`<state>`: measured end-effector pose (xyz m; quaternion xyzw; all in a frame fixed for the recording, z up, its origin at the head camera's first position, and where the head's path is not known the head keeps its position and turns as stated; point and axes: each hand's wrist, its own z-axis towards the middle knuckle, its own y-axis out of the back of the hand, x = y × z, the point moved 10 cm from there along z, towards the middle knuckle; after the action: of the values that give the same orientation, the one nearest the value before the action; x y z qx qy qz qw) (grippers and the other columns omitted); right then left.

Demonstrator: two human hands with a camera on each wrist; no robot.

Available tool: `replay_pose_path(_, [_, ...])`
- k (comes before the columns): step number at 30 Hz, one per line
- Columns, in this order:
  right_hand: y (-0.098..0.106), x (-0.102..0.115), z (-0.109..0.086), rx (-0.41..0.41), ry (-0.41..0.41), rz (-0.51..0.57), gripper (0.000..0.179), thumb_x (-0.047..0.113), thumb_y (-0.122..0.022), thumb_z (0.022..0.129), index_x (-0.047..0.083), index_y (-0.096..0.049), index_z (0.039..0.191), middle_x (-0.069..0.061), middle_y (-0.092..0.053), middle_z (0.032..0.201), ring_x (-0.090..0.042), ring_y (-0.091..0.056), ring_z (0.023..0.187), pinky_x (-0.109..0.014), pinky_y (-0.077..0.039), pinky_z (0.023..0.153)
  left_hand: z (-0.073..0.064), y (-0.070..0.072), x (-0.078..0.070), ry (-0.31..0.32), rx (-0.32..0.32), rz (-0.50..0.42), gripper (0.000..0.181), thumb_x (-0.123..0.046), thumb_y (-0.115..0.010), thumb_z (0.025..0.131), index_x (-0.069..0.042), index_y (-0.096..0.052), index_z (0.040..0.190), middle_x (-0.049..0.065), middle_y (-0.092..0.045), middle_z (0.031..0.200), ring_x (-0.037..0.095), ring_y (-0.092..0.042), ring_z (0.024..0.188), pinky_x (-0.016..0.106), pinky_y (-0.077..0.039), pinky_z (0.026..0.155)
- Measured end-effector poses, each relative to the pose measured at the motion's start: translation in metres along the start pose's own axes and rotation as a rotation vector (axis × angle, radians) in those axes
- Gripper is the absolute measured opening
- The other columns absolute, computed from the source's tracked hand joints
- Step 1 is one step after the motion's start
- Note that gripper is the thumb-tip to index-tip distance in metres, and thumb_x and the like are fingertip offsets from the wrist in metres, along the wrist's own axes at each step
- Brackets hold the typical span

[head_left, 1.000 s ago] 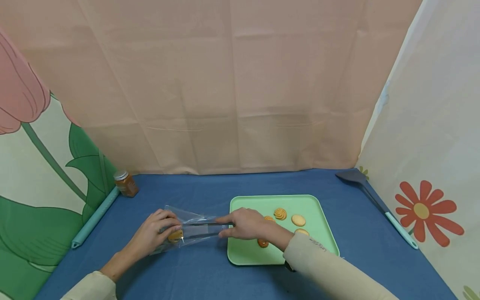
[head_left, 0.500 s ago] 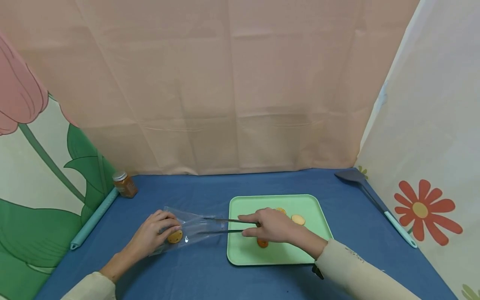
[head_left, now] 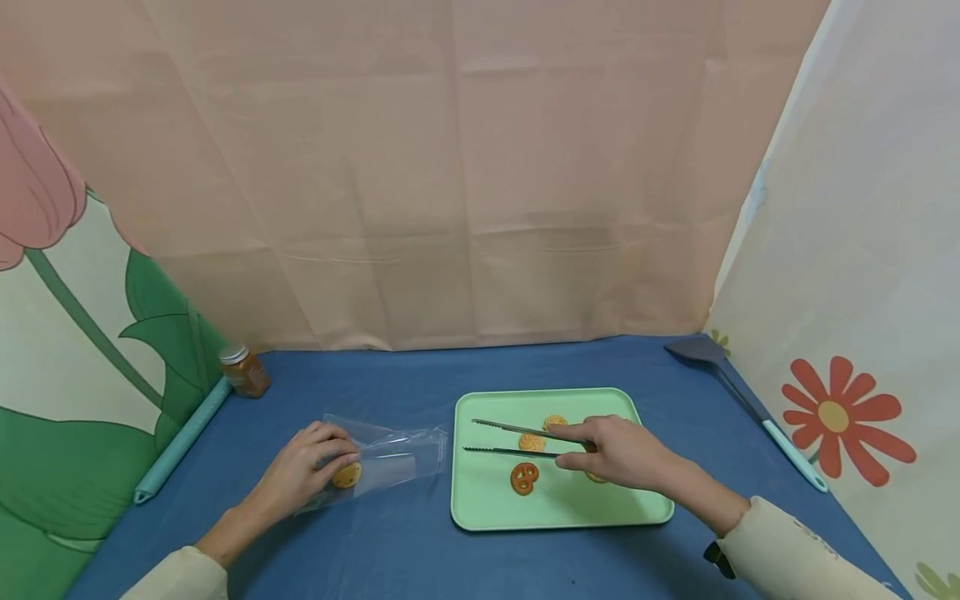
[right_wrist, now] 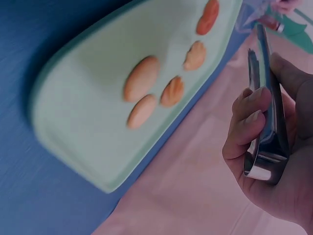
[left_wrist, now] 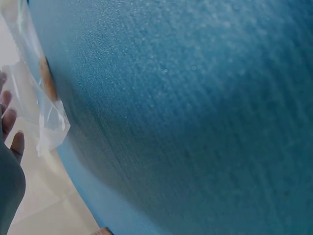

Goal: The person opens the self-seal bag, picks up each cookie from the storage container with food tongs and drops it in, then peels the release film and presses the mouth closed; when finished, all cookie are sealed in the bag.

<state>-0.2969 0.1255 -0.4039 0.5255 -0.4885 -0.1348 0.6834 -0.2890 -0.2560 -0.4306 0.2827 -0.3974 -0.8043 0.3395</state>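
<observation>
My left hand pinches the closed end of a clear plastic bag lying on the blue cloth. Inside the bag, beside the fingertips, is a round chocolate-chip cookie. My right hand holds metal tongs over the green tray; their tips stand apart with nothing between them, pointing left. On the tray lie a pretzel-shaped cookie, two swirled cookies and two plain oval cookies. In the head view the right hand mostly hides the oval ones.
A jar with a metal lid stands at the back left, near a teal roll along the left edge. On the right lies a dark spatula with a pale handle. Fabric walls border the blue-covered table.
My right hand has drawn the tongs out of the bag and moved right over the tray, their tips spread. The cookie stays in the bag, and the left hand keeps its place.
</observation>
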Motion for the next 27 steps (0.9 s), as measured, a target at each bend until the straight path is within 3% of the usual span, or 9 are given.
replay_pose_path(5, [0.008, -0.018, -0.014, -0.006, -0.070, -0.013, 0.052, 0.050, -0.065, 0.094, 0.028, -0.059, 0.141, 0.012, -0.035, 0.053, -0.004, -0.031, 0.045, -0.024, -0.027, 0.044, 0.001, 0.000, 0.000, 0.002, 0.004, -0.003, 0.014, -0.013, -0.082, 0.082, -0.022, -0.079, 0.092, -0.015, -0.065, 0.097, 0.004, -0.054, 0.089, 0.029, -0.050, 0.072])
replay_pose_path(11, [0.011, -0.036, -0.025, -0.016, -0.110, -0.037, 0.053, 0.053, -0.065, 0.092, 0.033, -0.058, 0.141, 0.012, -0.036, 0.051, -0.003, -0.030, 0.045, -0.023, -0.027, 0.045, 0.002, 0.000, -0.001, -0.001, 0.002, 0.004, 0.014, -0.014, -0.082, 0.082, -0.023, -0.079, 0.091, -0.016, -0.065, 0.097, 0.004, -0.055, 0.090, 0.031, -0.050, 0.073])
replay_pose_path(20, [0.008, -0.050, -0.034, -0.005, -0.111, -0.037, 0.055, 0.048, -0.065, 0.094, 0.023, -0.058, 0.142, 0.011, -0.034, 0.048, -0.003, -0.026, 0.043, -0.023, -0.025, 0.042, 0.001, 0.002, -0.001, 0.003, -0.004, 0.005, 0.014, -0.013, -0.082, 0.082, -0.023, -0.079, 0.091, -0.016, -0.065, 0.097, 0.003, -0.054, 0.089, 0.029, -0.048, 0.072])
replay_pose_path(27, [0.006, -0.059, -0.040, -0.012, -0.123, -0.036, 0.054, 0.045, -0.067, 0.094, 0.022, -0.059, 0.142, 0.010, -0.038, 0.047, -0.003, -0.027, 0.043, -0.022, -0.027, 0.043, -0.001, 0.001, -0.002, 0.000, -0.003, 0.001, 0.015, -0.012, -0.083, 0.081, -0.023, -0.079, 0.090, -0.016, -0.064, 0.097, 0.003, -0.053, 0.088, 0.029, -0.048, 0.071])
